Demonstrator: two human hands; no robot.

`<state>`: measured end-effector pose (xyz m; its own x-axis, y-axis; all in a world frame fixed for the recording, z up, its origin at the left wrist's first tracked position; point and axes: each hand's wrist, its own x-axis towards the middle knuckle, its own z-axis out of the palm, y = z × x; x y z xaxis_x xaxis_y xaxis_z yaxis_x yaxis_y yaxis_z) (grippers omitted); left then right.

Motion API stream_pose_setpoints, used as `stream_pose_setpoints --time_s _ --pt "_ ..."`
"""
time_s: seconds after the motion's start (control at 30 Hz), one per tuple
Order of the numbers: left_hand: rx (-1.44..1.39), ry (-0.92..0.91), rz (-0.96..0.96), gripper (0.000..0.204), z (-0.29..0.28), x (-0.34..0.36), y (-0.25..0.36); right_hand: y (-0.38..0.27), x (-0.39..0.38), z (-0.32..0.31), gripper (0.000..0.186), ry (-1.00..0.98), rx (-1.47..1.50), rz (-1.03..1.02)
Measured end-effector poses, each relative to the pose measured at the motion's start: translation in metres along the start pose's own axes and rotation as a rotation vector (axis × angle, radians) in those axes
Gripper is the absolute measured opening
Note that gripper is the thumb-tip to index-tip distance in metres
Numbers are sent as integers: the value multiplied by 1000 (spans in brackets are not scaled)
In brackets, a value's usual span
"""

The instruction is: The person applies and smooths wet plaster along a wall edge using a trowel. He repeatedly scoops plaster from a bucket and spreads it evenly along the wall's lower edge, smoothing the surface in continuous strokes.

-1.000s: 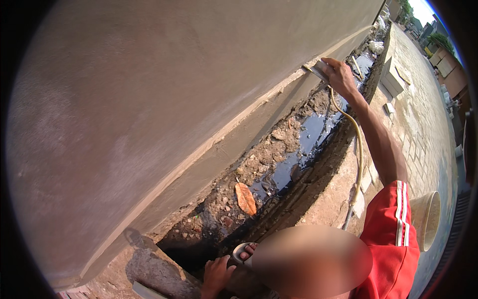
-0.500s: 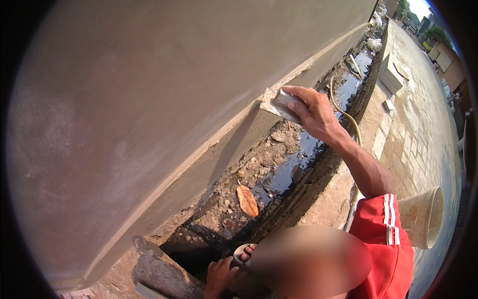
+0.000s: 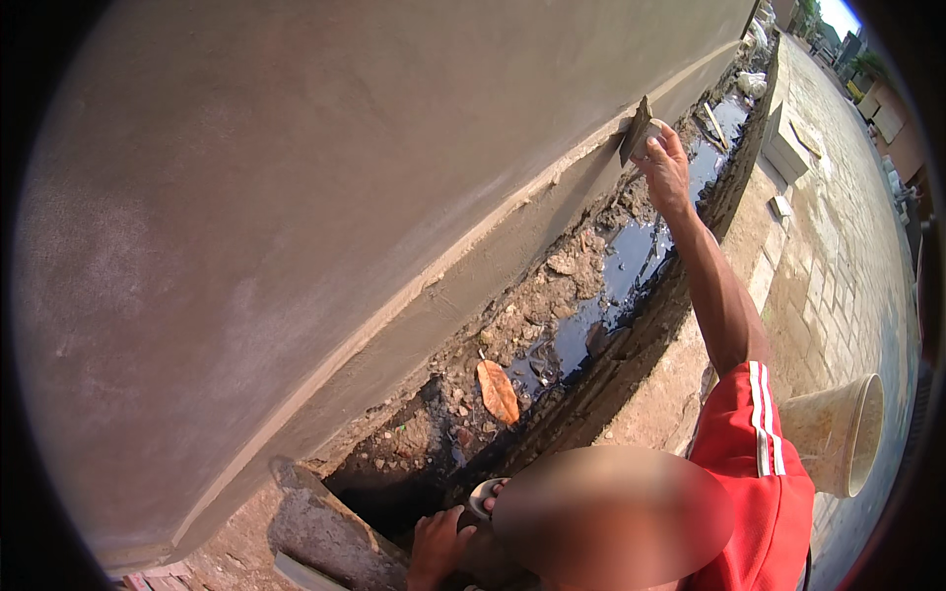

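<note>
My right hand (image 3: 666,172) is stretched far forward, its fingers closed round the handle of a plastering trowel (image 3: 635,136). The trowel's thin, mortar-smeared plate stands on edge at the ledge low on the grey plastered wall (image 3: 325,197). Beneath that ledge runs a band of damp-looking plaster (image 3: 493,266). My left hand (image 3: 439,544) rests low in the picture, near my foot, fingers laid over a dark surface, perhaps my knee. It seems to hold nothing; part of it is cut off from sight.
A ditch with dark water (image 3: 591,330), rubble and an orange-brown leaf (image 3: 498,392) follows the wall. A rounded concrete piece (image 3: 330,537) lies at lower left. To the right are a dirty bucket (image 3: 838,433), grey blocks (image 3: 785,146) and a paved street (image 3: 838,236).
My right hand has moved forward and slightly right along the ledge with the trowel, whose plate has turned from lying nearly flat to standing on edge. My left hand has barely moved.
</note>
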<state>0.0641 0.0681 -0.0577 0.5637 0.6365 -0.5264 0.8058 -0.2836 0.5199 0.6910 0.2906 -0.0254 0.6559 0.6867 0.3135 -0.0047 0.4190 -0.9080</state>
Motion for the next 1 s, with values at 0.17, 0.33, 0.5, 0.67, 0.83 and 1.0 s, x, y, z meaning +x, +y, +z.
stream_pose_setpoints --time_s 0.17,0.33,0.5,0.67,0.83,1.0 --pt "23 -15 -24 49 2 0 -2 4 -28 30 37 2 6 -41" --pt "-26 5 -4 48 9 -2 -9 4 -80 74 38 -28 -37 -125" --pt "-3 24 -23 48 6 -4 -4 1 -141 135 35 -45 -53 -119" --pt "5 33 5 47 10 -4 -9 -11 -201 167 37 -144 -102 -39" --pt "20 64 -13 48 14 -12 -15 -21 -218 158 48 -251 370 208" --pt "14 67 -11 48 9 -13 -11 -35 -163 115 44 -57 298 57"
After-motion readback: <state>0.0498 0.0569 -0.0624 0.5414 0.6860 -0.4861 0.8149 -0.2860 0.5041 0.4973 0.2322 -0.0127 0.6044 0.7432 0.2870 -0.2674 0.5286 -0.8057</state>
